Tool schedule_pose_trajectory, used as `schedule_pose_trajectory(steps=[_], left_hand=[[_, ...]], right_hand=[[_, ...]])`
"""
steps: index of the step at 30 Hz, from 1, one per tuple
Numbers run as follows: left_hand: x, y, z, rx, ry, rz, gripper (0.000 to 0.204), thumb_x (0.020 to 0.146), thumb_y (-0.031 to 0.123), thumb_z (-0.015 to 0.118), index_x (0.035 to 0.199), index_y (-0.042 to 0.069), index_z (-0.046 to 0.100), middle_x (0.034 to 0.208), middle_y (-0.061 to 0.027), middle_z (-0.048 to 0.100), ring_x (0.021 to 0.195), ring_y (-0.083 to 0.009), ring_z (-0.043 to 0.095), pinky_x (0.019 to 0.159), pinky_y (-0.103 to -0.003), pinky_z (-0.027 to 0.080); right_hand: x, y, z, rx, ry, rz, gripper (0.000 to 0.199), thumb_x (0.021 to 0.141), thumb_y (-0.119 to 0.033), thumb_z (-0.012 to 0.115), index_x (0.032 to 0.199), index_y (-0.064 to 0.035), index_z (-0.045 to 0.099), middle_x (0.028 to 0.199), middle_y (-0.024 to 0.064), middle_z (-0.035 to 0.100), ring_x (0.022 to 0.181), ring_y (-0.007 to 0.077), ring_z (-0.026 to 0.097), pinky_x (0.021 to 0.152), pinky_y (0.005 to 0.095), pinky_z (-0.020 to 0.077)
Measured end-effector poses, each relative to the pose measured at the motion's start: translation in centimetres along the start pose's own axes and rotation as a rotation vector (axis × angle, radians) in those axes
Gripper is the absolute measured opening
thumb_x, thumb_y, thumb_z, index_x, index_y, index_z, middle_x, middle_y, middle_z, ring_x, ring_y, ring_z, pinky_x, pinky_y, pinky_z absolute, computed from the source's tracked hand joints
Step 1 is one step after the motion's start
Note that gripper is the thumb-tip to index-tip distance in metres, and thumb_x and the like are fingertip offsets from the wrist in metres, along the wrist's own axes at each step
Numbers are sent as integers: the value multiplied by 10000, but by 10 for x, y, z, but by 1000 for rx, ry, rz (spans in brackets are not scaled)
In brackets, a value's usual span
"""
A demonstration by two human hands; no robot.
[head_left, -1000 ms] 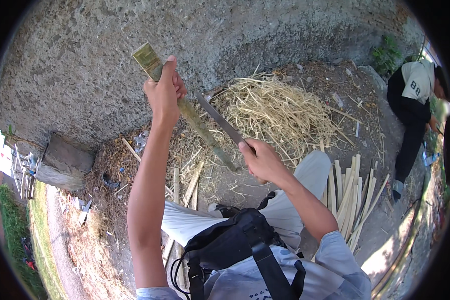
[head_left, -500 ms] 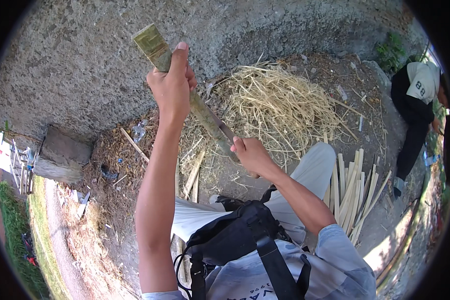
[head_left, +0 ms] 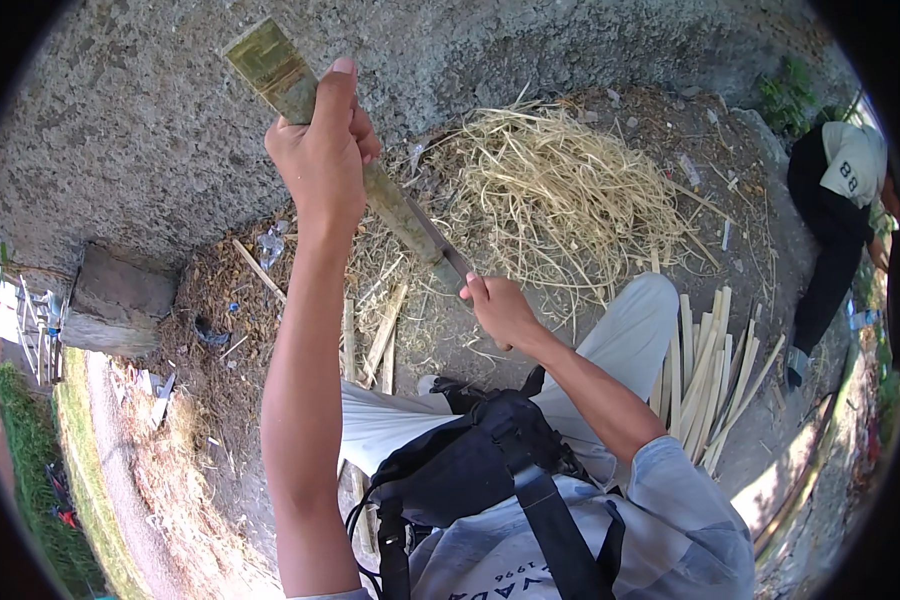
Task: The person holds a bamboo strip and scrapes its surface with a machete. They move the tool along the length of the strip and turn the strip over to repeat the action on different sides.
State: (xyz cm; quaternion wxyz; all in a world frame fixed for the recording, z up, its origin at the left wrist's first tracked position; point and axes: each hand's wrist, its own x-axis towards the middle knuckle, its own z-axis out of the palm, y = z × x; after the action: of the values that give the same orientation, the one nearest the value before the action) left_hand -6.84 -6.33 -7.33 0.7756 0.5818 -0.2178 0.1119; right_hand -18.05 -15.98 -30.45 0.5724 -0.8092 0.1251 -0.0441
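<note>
My left hand [head_left: 322, 175] is wrapped round a greenish-brown length of split bamboo [head_left: 398, 212], thumb lying along it. The bamboo slants from the upper left down toward my right hand [head_left: 507, 315]. That hand is closed on a knife [head_left: 455, 261], whose handle is mostly hidden by the fingers. The dark blade lies against the bamboo's right side near its lower end. Both hands are in front of me, above the ground.
A heap of pale shavings [head_left: 570, 190] lies ahead. Several pale bamboo strips [head_left: 705, 375] rest beside my right knee. A rough wall [head_left: 190, 130] rises in front, with a stone block [head_left: 120, 295] at left. Another person [head_left: 835, 200] sits at far right.
My left hand has drawn the bamboo up and to the left. My right hand and the knife have barely moved, so the blade now sits nearer the bamboo's lower end.
</note>
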Motion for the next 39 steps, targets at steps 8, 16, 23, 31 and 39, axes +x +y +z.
schedule_pose_trajectory(steps=[8, 16, 23, 31, 39], left_hand=[[8, -8, 18, 114, 126, 104, 379, 883, 249, 657, 619, 116, 421, 526, 25, 372, 430, -64, 323, 402, -260, 252], [16, -14, 1, 569, 122, 229, 351, 927, 199, 562, 649, 51, 409, 520, 16, 392, 482, -79, 354, 454, -302, 303], [-4, -23, 12, 102, 277, 269, 361, 910, 144, 545, 617, 107, 337, 487, 28, 339, 416, -59, 299, 397, -253, 224], [-14, -22, 16, 163, 250, 358, 329, 911, 114, 525, 633, 93, 352, 500, 14, 373, 418, -51, 333, 389, -236, 248], [-7, -29, -10, 45, 217, 301, 282, 897, 101, 532, 651, 73, 397, 507, -7, 377, 428, -61, 318, 390, -239, 235]], right_hand=[[12, 10, 17, -114, 109, -173, 406, 982, -263, 432, 834, 39, 658, 557, 205, 561, 519, 408, 566, 559, 476, 439], [-9, -44, -22, -65, -69, 55, 391, 964, -290, 472, 771, 31, 586, 589, 227, 565, 574, 412, 574, 589, 492, 424], [-12, -38, 7, -43, 65, -202, 369, 974, -215, 434, 771, 62, 570, 560, 234, 555, 535, 429, 564, 567, 512, 450], [-14, -88, -12, -97, 49, -203, 353, 977, -207, 449, 804, 58, 603, 517, 210, 531, 469, 382, 551, 476, 454, 408], [-9, 11, -2, -154, -117, 33, 351, 958, -195, 468, 777, 70, 609, 503, 198, 521, 482, 386, 557, 506, 482, 417]])
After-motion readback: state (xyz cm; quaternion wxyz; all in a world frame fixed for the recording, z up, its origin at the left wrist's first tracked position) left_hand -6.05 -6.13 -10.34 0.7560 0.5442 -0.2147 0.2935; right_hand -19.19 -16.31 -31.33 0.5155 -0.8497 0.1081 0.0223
